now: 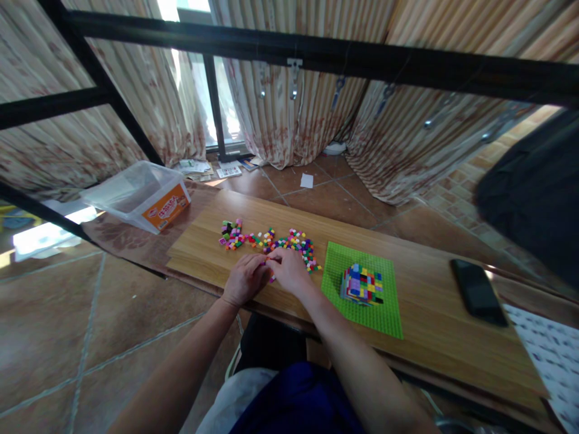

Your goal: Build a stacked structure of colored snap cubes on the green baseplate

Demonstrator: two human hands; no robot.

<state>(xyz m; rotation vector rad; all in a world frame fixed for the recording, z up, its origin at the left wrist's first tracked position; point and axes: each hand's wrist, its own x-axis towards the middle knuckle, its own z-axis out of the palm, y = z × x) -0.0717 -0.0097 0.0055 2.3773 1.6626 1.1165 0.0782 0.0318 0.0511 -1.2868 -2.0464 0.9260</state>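
Observation:
My left hand (pixel 248 277) and my right hand (pixel 289 268) meet over the front of the wooden board, fingertips bent together. Specks of pink and orange show between them, seemingly small toy bricks (pixel 266 260), mostly covered by my fingers. Just beyond my hands lies a loose spread of many-coloured toy bricks (pixel 296 242), with more bricks (pixel 233 235) farther left. Right of my right hand is a green studded baseplate (pixel 335 259). On it stands a blocky build of mixed-colour bricks (pixel 362 284).
The wooden board (pixel 425 301) carries a black phone (pixel 479 292) at its right. A clear plastic box (pixel 131 187) with an orange label sits beyond the left end. A black metal frame (pixel 316 51) crosses above, before curtains (pixel 294 120). A patterned white sheet (pixel 547 355) lies far right.

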